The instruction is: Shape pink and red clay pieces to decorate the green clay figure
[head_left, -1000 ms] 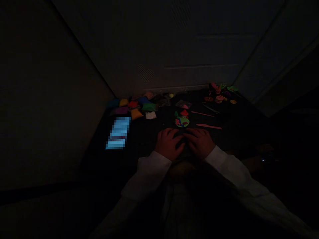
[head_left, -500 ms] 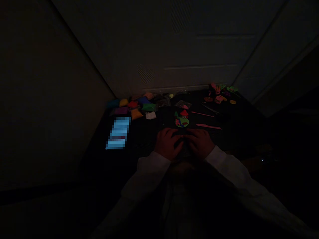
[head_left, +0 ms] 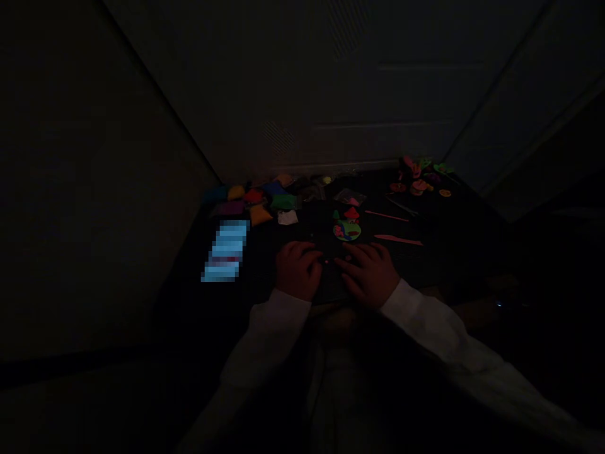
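Observation:
In dim light my left hand (head_left: 297, 271) rests on the dark table, palm down and fingers loosely bent, with nothing visible in it. My right hand (head_left: 372, 274) lies opposite with its fingers spread, its index fingertip close to a tiny pinkish bit (head_left: 326, 261) in the gap between the hands. A small dull disc (head_left: 348, 257) shows by the right fingers; whether they touch it I cannot tell. Just beyond the hands sits a round green clay piece (head_left: 347, 231) bearing blue and pink shapes and a red-topped mushroom-like figure (head_left: 351, 215).
Colourful clay packets, including a green packet (head_left: 283, 202) and a white packet (head_left: 287, 217), line the back left. A lit phone (head_left: 225, 251) lies at left. Right of the clay piece are a pink knife-shaped tool (head_left: 399, 240), a thin pink stick (head_left: 386, 215) and several clay figures (head_left: 418, 187).
My hands were close together at the fingertips; now they are apart, the left having moved left. The tiny pinkish bit and the small disc now show between them.

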`<state>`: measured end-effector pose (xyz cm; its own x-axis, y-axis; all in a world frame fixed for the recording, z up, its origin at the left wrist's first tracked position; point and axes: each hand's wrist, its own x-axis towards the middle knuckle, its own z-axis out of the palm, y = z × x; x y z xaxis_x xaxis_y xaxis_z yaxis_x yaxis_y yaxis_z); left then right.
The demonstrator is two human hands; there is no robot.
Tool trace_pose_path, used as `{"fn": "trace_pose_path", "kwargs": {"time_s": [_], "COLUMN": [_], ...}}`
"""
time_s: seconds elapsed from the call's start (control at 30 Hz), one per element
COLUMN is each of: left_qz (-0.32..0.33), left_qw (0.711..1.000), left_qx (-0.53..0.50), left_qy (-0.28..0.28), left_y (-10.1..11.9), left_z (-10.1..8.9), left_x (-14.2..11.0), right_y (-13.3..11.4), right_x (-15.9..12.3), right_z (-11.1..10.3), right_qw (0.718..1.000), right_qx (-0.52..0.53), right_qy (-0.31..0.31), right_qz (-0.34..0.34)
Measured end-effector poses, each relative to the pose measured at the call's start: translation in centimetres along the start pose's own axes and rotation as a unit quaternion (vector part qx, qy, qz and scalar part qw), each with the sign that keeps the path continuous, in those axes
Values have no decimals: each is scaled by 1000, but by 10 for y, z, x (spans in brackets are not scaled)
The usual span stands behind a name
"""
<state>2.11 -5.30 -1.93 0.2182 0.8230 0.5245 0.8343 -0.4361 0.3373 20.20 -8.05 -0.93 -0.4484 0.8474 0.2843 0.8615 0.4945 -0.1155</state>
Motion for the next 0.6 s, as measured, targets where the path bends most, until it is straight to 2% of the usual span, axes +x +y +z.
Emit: {"fn": "trace_pose_path", "kwargs": {"time_s": [0.6], "left_qz": [-4], "left_qw": [1000], "left_qx": [-13], "left_qy": [0], "left_y": [1], "left_z": [1], "left_x": [1], "right_y": [-3], "right_x": [2], "right_z": [-3], "right_qw": [1000], "right_qx": [3], "right_qy": [-10], "right_qz": [13]}}
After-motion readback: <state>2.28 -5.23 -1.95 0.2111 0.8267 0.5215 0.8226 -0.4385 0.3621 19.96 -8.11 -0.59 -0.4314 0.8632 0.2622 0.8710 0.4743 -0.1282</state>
